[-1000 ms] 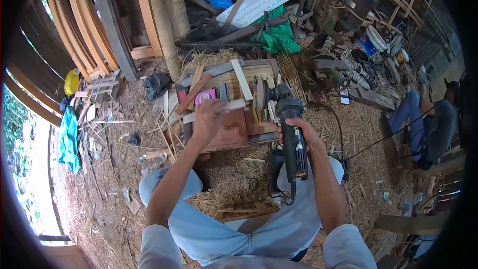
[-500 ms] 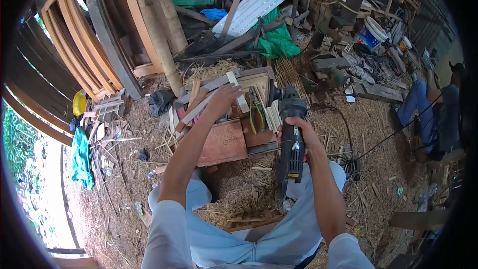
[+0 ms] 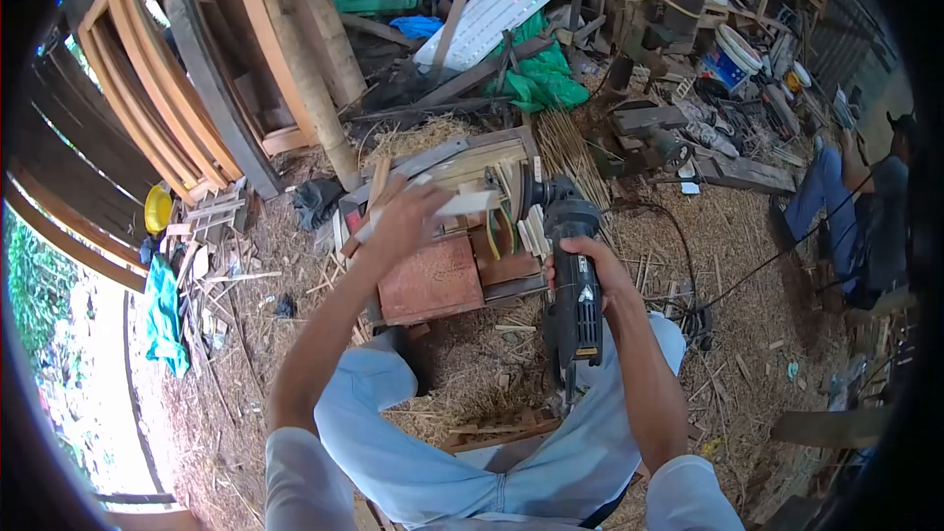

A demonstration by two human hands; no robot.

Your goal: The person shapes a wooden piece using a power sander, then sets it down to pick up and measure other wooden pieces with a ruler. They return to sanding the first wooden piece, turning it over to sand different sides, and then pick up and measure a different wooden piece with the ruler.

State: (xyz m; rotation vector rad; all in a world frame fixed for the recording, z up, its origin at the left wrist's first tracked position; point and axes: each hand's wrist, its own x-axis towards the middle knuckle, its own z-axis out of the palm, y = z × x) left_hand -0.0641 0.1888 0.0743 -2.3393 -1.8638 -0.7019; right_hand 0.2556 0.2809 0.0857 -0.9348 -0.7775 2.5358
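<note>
My right hand [image 3: 602, 270] is wrapped round the black body of an angle grinder [image 3: 575, 310], whose disc [image 3: 526, 192] faces left above the low bench. My left hand [image 3: 405, 218], blurred by motion, is closed on a pale wood strip [image 3: 470, 203] that sticks out to the right towards the disc, apart from it. Below the strip lie pliers with yellow-green handles [image 3: 503, 234], partly hidden. A reddish board [image 3: 431, 280] forms the near left part of the bench, just under my left hand. More wood pieces [image 3: 380, 182] lie behind that hand.
The grinder's cord [image 3: 678, 226] runs off to the right over a floor of shavings. Another person's legs [image 3: 828, 216] are at the right. Wooden frames [image 3: 162, 79] lean at the left. Green plastic sheeting [image 3: 551, 79] and a white perforated panel [image 3: 497, 15] lie at the back.
My left hand has taken hold of the pale strip, which lay on the bench, and has drawn back towards me, turning the strip sideways. The grinder has shifted slightly left.
</note>
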